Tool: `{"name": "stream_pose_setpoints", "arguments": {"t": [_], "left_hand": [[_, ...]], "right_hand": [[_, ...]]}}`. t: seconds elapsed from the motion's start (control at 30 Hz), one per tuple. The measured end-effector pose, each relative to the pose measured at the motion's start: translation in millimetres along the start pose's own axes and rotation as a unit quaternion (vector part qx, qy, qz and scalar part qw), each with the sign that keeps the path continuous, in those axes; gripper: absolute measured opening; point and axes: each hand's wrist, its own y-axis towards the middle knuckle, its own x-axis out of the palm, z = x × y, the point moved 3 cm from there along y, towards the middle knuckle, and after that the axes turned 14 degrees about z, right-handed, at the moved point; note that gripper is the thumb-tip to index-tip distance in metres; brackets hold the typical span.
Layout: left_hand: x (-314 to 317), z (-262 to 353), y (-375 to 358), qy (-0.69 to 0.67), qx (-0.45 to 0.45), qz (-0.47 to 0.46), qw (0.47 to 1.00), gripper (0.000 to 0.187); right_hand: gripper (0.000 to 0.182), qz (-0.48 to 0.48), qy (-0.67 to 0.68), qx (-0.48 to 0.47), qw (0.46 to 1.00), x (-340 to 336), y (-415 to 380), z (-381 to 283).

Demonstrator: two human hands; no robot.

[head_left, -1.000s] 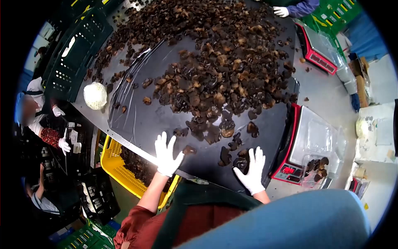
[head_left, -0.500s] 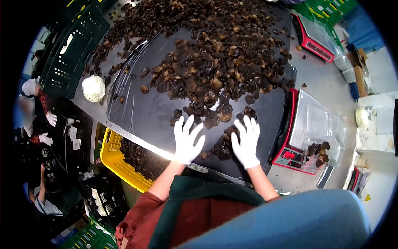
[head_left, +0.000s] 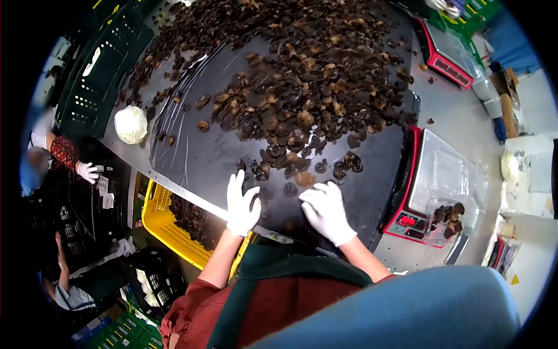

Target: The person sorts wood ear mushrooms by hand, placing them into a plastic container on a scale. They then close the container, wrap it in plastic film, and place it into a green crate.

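The white-gloved right hand (head_left: pixel 326 212) bends its fingers inward above the black sheet (head_left: pixel 209 157); whether they pinch anything I cannot tell. The left hand (head_left: pixel 242 208) holds fingers and thumb apart, with nothing visible between them. One small wood ear piece (head_left: pixel 290 189) lies between the hands, nearer the right, just left of its fingertips, roundish without a clear long axis. Straight ahead of both hands spreads the wood ear heap (head_left: pixel 314 96); a yellow crate (head_left: pixel 156 216) stands left, a red-sided scale (head_left: pixel 421 186) right.
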Motion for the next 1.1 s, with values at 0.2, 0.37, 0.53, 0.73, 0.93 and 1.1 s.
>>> {"name": "stream_pose_setpoints", "arguments": {"t": [0.2, 0.37, 0.53, 0.73, 0.93, 1.1], "left_hand": [[2, 7, -22, -0.059, -0.079, 0.073, 0.992, 0.048], [-7, 2, -36, -0.051, -0.111, 0.084, 0.989, 0.052], [-5, 0, -53, -0.052, -0.127, 0.088, 0.987, 0.056], [-5, 24, -39, -0.058, -0.08, 0.118, 0.988, 0.051], [4, 41, 20, -0.107, 0.029, 0.118, 0.987, 0.033], [44, 46, 49, 0.017, 0.046, 0.021, 0.999, 0.031]], "right_hand": [[0.021, -0.046, -0.071, 0.067, 0.994, 22, 31, 27], [0.02, -0.111, -0.083, 0.075, 0.987, 34, 28, 34], [0.013, 0.162, 0.214, 0.33, 0.905, 22, 22, 40], [0.03, -0.001, -0.022, 0.092, 0.995, 52, 58, 37], [0.023, -0.082, -0.138, 0.002, 0.987, 70, 67, 34], [0.021, -0.038, -0.059, 0.044, 0.997, 60, 55, 44]]}}
